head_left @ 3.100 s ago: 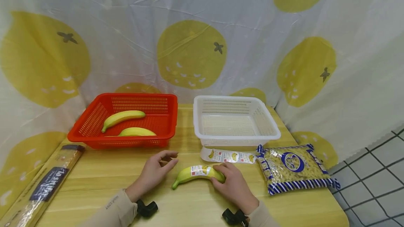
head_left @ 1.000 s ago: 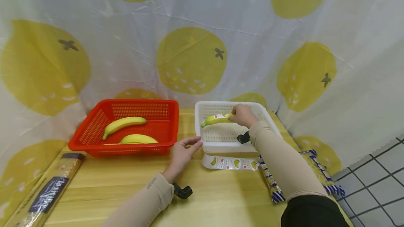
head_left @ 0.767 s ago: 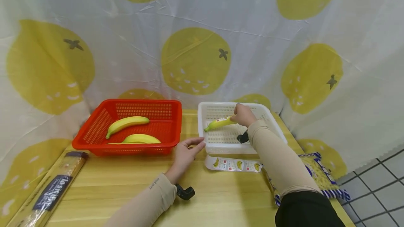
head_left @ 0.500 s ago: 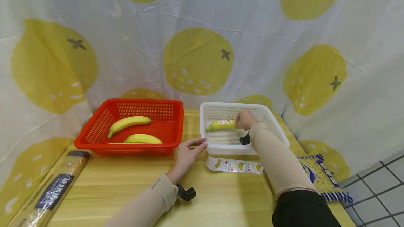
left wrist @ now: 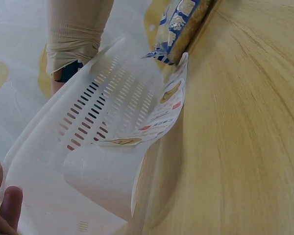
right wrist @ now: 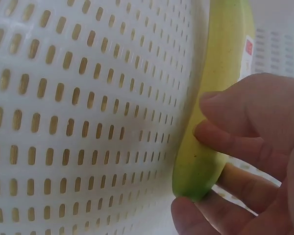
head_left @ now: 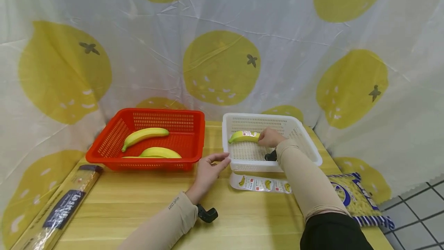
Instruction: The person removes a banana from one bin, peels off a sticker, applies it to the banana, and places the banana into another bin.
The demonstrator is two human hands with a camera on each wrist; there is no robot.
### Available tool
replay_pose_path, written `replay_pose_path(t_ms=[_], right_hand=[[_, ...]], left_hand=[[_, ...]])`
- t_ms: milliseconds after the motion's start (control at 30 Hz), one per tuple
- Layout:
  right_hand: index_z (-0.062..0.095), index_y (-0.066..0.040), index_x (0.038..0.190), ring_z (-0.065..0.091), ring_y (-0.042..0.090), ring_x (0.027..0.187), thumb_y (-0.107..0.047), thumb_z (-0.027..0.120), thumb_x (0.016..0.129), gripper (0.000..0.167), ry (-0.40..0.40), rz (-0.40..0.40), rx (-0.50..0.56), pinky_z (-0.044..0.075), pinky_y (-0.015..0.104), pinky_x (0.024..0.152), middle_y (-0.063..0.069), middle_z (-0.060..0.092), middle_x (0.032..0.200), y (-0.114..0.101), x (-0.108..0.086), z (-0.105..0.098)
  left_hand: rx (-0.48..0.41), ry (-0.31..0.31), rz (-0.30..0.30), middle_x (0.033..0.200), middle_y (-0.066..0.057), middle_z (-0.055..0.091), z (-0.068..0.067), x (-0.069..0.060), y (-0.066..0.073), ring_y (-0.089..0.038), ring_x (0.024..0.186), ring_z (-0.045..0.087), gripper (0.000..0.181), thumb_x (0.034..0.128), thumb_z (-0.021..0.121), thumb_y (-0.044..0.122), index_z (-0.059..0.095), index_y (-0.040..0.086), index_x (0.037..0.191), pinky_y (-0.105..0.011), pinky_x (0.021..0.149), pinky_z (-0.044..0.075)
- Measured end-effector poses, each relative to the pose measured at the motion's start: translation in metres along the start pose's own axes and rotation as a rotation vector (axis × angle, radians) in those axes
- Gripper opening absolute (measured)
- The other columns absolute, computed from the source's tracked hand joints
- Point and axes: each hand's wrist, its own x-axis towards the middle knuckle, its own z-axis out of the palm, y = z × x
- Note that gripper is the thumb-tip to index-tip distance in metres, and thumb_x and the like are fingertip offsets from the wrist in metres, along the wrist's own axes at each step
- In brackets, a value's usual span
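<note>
In the head view my right hand (head_left: 272, 138) is inside the white basket (head_left: 313, 156), holding one end of a yellow-green banana (head_left: 239, 137) that carries a white label. Close up in the right wrist view, thumb and fingers curve round the end of this banana (right wrist: 224, 58), which lies against the perforated basket (right wrist: 88, 107). My left hand (head_left: 205, 174) has its fingertips at the front left corner of the white basket, its fingers loosely bent; in the left wrist view its fingertips (left wrist: 11, 203) show beside the basket wall (left wrist: 49, 188).
A strip of banana stickers (head_left: 261, 183) lies before the white basket. To the left, a red basket (head_left: 199, 142) holds bananas (head_left: 147, 135). A pasta bag (head_left: 357, 196) lies at right, partly behind the right arm, and a long pasta packet (head_left: 66, 205) at far left.
The right hand has carried the labelled banana from the table into the white basket and lowered it there. My left hand has moved right to the basket's front left corner.
</note>
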Motion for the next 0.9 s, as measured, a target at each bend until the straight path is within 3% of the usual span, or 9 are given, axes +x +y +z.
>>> replay_pose_path(t_ms=[233,500,700,900], right_hand=[[0.078,-0.005,0.113,0.068,0.027,0.106,-0.027,0.068,0.092,0.031,-0.063,-0.029,-0.028,0.056,0.046,0.091,0.011,0.074,0.116,-0.004,-0.001,-0.002],[0.074,-0.004,0.121,0.065,0.034,0.117,-0.029,0.067,0.094,0.037,-0.1,-0.043,-0.043,0.054,0.049,0.097,0.014,0.071,0.126,-0.004,-0.004,-0.006],[0.067,-0.003,0.134,0.058,0.039,0.13,-0.03,0.06,0.098,0.045,-0.075,-0.068,-0.047,0.051,0.053,0.102,0.017,0.063,0.14,-0.01,-0.015,-0.022],[0.062,-0.002,0.138,0.057,0.038,0.131,-0.029,0.058,0.102,0.045,0.01,-0.158,0.055,0.048,0.054,0.105,0.018,0.061,0.143,-0.034,-0.028,-0.029]], left_hand=[[-0.019,0.003,0.008,0.109,-0.005,0.072,0.0,0.001,-0.001,-0.014,0.068,0.053,0.035,0.0894,0.082,0.029,0.077,0.01,0.118,-0.022,0.057,0.048],[-0.008,-0.005,0.031,0.101,-0.006,0.072,0.002,0.0,-0.002,-0.012,0.064,0.052,0.035,0.0896,0.082,0.029,0.077,0.008,0.118,-0.021,0.054,0.045],[0.0,0.022,0.051,0.09,-0.007,0.07,0.003,-0.002,0.003,-0.011,0.066,0.053,0.027,0.09,0.082,0.023,0.079,0.01,0.113,-0.02,0.052,0.042],[-0.034,0.009,0.108,0.089,-0.008,0.073,-0.002,-0.003,0.015,-0.012,0.065,0.058,0.027,0.0904,0.081,0.022,0.078,0.005,0.112,-0.021,0.05,0.043]])
